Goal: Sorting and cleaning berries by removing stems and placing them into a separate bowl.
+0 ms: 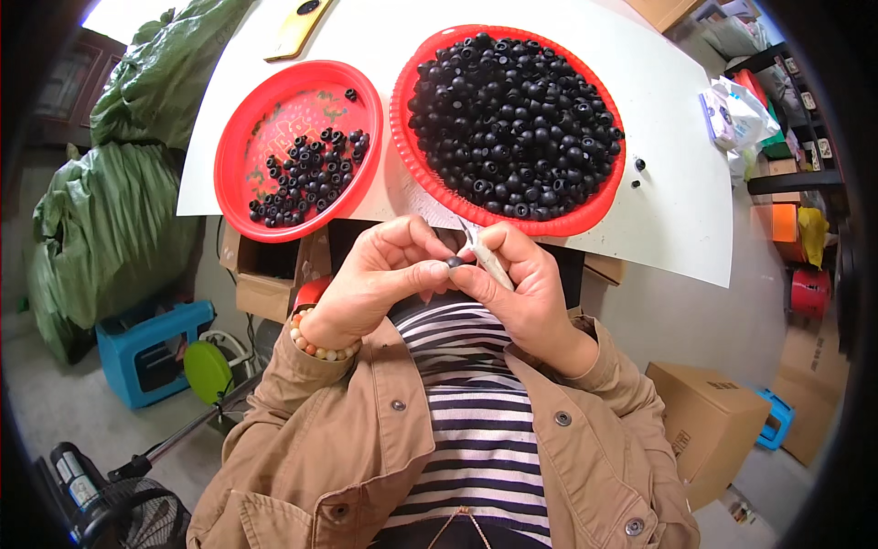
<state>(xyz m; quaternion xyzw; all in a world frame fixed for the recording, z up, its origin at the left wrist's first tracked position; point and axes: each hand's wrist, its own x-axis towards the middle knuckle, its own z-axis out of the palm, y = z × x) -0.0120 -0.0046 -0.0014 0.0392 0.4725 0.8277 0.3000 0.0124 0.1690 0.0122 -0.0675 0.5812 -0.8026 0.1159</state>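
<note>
The person holds both hands close together by the near edge of the white desk [672,220], in front of a striped shirt [471,439]. The left hand [389,265] has its thumb and fingers pinched together on a small black ball [455,263], which sits between the two hands, with the right thumb close up against it. The right hand [526,293] has its fingers closed around a tool [491,263] with a pale handle. The tool's narrow tip points up and away from the body, just above the ball; it may be a small cutter or pliers, but much of it is covered by the hand.

On the desk, ahead of the hands, stands a red basin [400,119] heaped with black pieces [517,128], many round and some showing a hollow end. To its left is a shallower red plate [274,119] with a looser scatter of similar pieces, mostly toward its near and right side. Two loose bits [639,166] lie on the desk to the right of the basin. A yellow phone [297,29] lies beyond the plate. A bead bracelet [315,346] circles the left wrist, just above the cuff of a tan jacket [338,430].
</note>
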